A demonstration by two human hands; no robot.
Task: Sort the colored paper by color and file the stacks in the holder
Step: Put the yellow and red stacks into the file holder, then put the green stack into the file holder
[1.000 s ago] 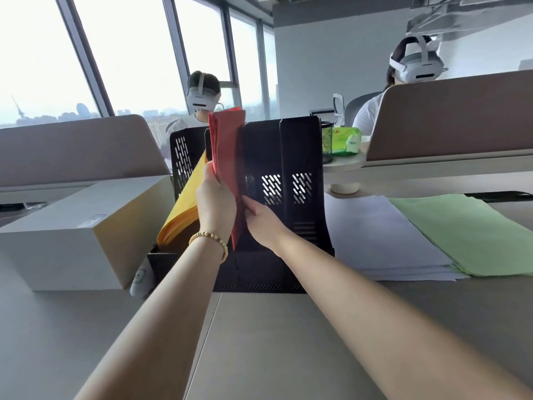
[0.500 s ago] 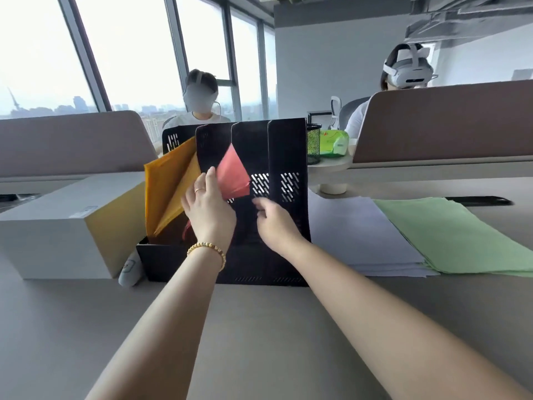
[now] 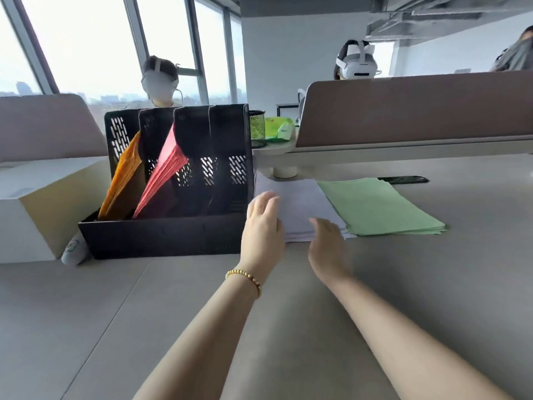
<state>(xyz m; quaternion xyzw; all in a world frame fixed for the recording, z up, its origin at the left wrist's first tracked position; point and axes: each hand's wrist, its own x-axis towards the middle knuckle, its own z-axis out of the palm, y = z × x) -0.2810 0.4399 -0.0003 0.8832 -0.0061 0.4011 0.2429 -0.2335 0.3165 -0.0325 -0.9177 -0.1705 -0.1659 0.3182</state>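
filing step, mid-task: orange stack and red stack lean in the black file holder; lavender stack and green stack lie on the worktop. left hand and right hand hover at the lavender stack, fingers relaxed, holding nothing. next move likely calls for gathering that stack squarely.

File holder: black plastic with slotted perforations, low sheen; it contains orange paper and red paper, both matt sheets, while the white paper stack and green paper stack on the desk are likewise matt and smooth. Desk: smooth grey matt top; cardboard box: plain tan and white card, dull finish. Pen cup: black wire mesh; bracelet: glossy golden beads.
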